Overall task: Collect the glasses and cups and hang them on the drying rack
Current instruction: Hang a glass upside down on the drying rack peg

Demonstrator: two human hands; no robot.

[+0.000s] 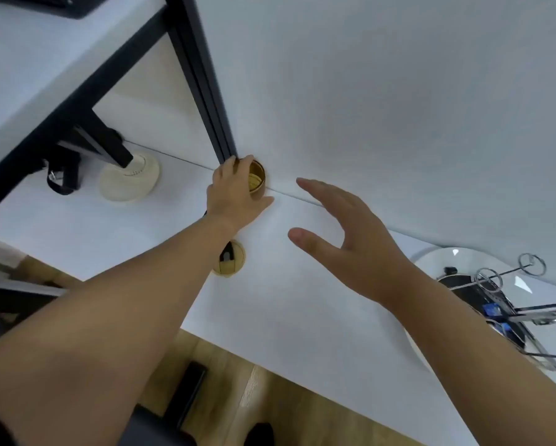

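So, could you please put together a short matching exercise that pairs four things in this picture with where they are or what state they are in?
Things:
1. left hand
2. right hand
3. amber glass
4. drying rack

Places or states:
A. at the right edge of the table
B. open, hovering above the table, holding nothing
C. wrapped around a glass
D. standing by the black post

Pairs: 1-C, 2-B, 3-D, 4-A
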